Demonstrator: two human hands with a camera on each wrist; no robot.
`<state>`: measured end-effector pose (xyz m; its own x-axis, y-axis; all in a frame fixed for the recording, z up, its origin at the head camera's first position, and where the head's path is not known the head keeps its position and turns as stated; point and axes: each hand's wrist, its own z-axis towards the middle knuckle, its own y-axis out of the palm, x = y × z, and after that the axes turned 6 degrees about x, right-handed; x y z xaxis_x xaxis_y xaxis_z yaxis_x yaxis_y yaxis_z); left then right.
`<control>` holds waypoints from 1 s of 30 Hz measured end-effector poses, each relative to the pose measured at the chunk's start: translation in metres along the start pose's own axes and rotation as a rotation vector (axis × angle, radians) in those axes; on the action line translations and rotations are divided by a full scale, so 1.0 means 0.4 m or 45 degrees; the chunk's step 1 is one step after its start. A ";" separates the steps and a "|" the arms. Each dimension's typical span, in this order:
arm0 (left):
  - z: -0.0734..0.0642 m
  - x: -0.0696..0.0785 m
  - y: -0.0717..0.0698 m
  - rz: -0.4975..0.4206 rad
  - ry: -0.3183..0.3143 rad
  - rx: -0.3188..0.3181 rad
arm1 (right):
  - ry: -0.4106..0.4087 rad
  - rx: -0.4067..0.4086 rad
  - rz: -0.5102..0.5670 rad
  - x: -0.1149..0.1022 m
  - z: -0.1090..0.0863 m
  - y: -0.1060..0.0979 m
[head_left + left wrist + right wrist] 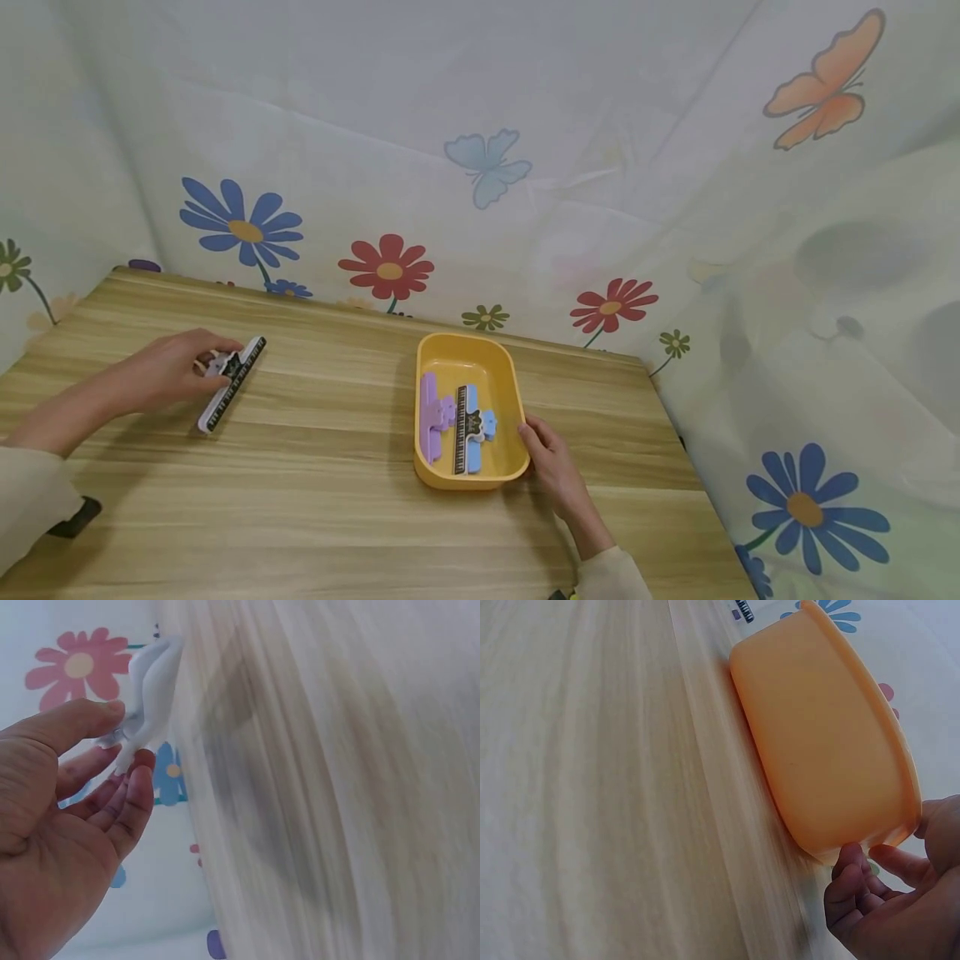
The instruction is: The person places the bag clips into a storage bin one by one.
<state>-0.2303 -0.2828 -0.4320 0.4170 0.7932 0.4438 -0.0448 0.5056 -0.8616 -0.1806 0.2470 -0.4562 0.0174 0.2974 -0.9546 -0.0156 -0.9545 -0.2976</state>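
My left hand point(168, 371) pinches a white bag clip point(234, 385) with a black piano-key strip, held slanted over the left part of the table. In the left wrist view the clip's plain white back point(155, 694) shows between thumb and fingers. My right hand point(553, 462) grips the right side of a yellow plastic basin point(432, 477), thumb at the rim and fingers against the outer wall. Inside the basin lie a purple clip point(429, 417) and, beside it, a blue clip point(472, 457) with a piano-key strip. The right wrist view shows only the basin's outside point(817, 735).
Everything stands on a wood-grain table point(300, 517). A pale cloth point(360, 125) printed with flowers and butterflies hangs behind the table and along its sides. The basin sits right of the table's middle, near the back edge.
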 end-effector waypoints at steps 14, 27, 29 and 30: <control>0.011 0.083 -0.031 -0.221 -0.047 0.036 | -0.001 0.021 -0.039 0.000 0.002 0.002; 0.008 0.129 -0.071 -0.295 -0.078 0.082 | 0.037 -0.033 -0.010 -0.047 -0.017 0.001; 0.007 0.138 -0.079 -0.303 -0.087 0.086 | 0.039 -0.031 -0.005 -0.043 -0.014 0.000; 0.006 0.144 -0.083 -0.305 -0.090 0.091 | 0.038 -0.031 -0.003 -0.043 -0.015 0.000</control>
<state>-0.2070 -0.2532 -0.3774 0.3592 0.6683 0.6514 -0.0174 0.7027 -0.7113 -0.1751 0.2416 -0.4398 0.0468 0.2992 -0.9530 0.0084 -0.9542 -0.2991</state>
